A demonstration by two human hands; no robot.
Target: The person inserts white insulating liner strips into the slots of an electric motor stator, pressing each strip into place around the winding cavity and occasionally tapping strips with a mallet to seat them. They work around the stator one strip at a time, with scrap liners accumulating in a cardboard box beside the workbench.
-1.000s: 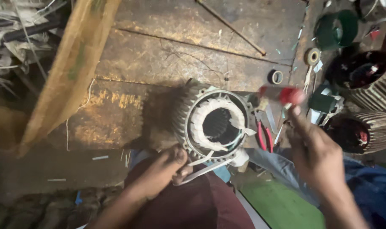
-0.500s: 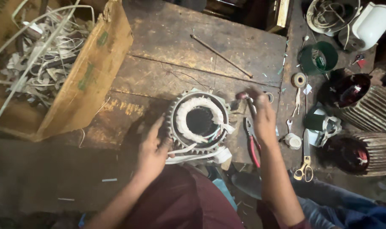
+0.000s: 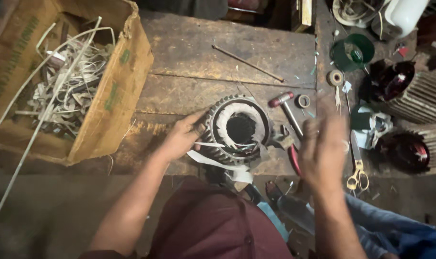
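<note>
**Stator on the tabletop, left hand on its rim**

Stator (image 3: 238, 129) w/ ribbed metal housing sits end-up near the near edge of the wooden tabletop (image 3: 189, 52), about mid-width. White winding wraps ring its dark bore. White tape strips (image 3: 218, 162) trail off its near side toward the person's lap.

Left hand (image 3: 182, 136) rests against the stator's left rim; fingers spread partway and curled on the housing edge, touching it, not closed round it. Right hand (image 3: 323, 148) is raised over the tabletop just right of the stator, back of hand to camera, motion-blurred; fingers loosely extended, can't tell if it holds anything.

Between stator and right hand: red-headed mallet (image 3: 285, 108), handle running toward the near edge, and red-handled pliers (image 3: 292, 158) partly under the hand. Small tape roll (image 3: 302, 100) just beside the mallet head. Yellow-handled scissors (image 3: 357, 165) lie right of the right hand, blades pointing to the far edge.

Far side: thin metal rod (image 3: 246, 62) lying at a slant. Left edge: open cardboard box (image 3: 110, 100) full of white scrap strips & wire. Right edge: green funnel-like piece (image 3: 352, 52), finned motor housings (image 3: 421, 98) w/ reddish windings.
</note>
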